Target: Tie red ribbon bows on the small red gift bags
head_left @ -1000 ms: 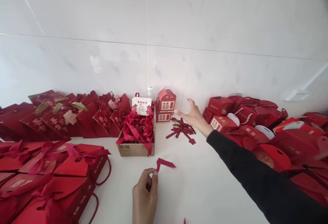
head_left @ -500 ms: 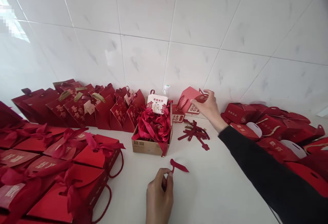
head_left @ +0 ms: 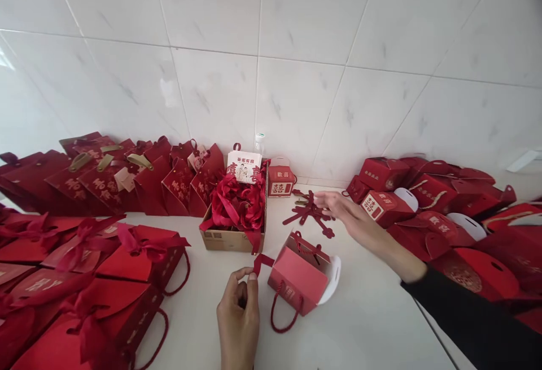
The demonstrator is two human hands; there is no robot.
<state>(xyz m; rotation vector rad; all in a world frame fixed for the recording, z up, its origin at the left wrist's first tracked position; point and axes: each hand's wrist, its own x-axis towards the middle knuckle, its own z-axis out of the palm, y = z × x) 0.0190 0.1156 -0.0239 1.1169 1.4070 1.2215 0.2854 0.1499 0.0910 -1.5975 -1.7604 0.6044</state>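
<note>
My left hand (head_left: 237,310) is closed, pinching a short red ribbon strip (head_left: 263,261) between thumb and fingers. The strip's far end meets the edge of a red gift box (head_left: 298,279); whether they touch I cannot tell. This box stands on the white table right of my left hand, its top partly open, with a white-lined flap and a rope handle. Beyond it lies a loose pile of dark red straps (head_left: 307,212). My right hand (head_left: 339,206) reaches over the right side of that pile, fingers stretched out, with nothing visible in them.
A cardboard box (head_left: 231,240) full of red ribbon stands at the middle back. Beside it is a small red box (head_left: 280,177). Bow-tied red boxes (head_left: 139,251) crowd the left, red pouches (head_left: 178,186) line the tiled wall, and more red boxes (head_left: 449,229) fill the right.
The red gift box that my right hand held near the wall now stands on the table in front. My right hand has let go and come over the straps. My left hand still holds the ribbon strip.
</note>
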